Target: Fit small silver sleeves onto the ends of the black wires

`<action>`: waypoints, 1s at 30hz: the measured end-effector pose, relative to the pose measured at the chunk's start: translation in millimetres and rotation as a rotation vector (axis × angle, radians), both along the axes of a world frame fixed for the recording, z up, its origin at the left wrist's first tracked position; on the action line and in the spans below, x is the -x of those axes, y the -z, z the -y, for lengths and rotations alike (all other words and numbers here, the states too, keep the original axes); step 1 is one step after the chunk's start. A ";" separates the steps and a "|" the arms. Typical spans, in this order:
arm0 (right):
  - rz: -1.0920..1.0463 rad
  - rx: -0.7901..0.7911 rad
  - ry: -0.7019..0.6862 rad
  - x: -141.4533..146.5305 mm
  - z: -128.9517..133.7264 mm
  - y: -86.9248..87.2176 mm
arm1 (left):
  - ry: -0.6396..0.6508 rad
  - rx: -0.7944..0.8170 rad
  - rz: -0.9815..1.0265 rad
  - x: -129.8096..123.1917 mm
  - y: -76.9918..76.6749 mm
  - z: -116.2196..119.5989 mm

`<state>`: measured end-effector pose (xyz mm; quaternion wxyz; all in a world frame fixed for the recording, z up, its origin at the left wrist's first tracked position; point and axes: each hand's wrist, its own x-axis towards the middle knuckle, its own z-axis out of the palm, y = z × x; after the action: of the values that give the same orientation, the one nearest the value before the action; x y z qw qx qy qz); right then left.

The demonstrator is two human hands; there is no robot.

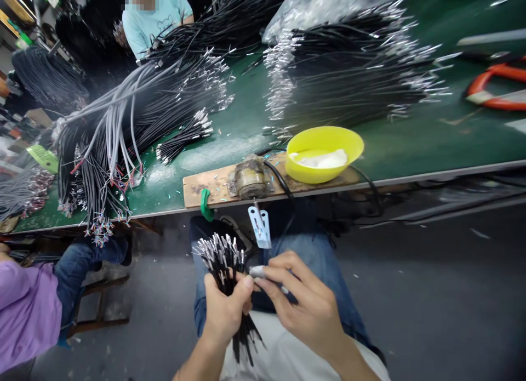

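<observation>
My left hand (228, 310) is wrapped round a bundle of thin black cables (222, 263), held above my lap. Their silvery stripped ends fan out at the top, and the other ends hang below my fist. Close beside my left thumb, my right hand (302, 296) pinches with thumb and index finger. A grey cover (257, 271) sits on the right index fingertip. Whatever is between those fingers is too small to make out. Just beyond my hands, a light blue clip (259, 227) hangs from the shaft of a small worn motor (250, 178).
A wooden board (205, 186) carries the motor and a yellow bowl (324, 172) of white material, at the edge of the green table (411, 151). A green clamp (206, 205) grips the board. Cable piles (345, 79), orange-handled pliers (479, 90) and two other people are around.
</observation>
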<state>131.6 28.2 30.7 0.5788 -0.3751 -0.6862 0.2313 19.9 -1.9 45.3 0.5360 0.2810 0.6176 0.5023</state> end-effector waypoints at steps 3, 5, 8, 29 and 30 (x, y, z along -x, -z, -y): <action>-0.053 0.022 0.006 0.5 -0.3 2.1 | 0.037 -0.007 -0.024 1.3 -1.5 -0.2; -0.068 0.030 0.011 -0.1 -0.2 3.1 | 0.039 -0.001 -0.051 1.6 -4.1 0.0; -0.094 0.071 0.027 -2.0 0.9 4.5 | 0.011 -0.002 -0.158 1.5 -8.9 2.0; -0.518 0.572 -0.218 6.0 3.2 2.6 | -0.198 -0.024 -0.070 -14.5 0.3 6.9; -0.584 0.625 -0.256 7.8 4.0 3.4 | -0.168 -0.023 -0.033 -13.5 1.7 7.0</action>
<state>123.9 24.2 27.3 0.5740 -0.3631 -0.4319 0.5935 33.4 -8.9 43.7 0.4784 0.2426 0.6419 0.5480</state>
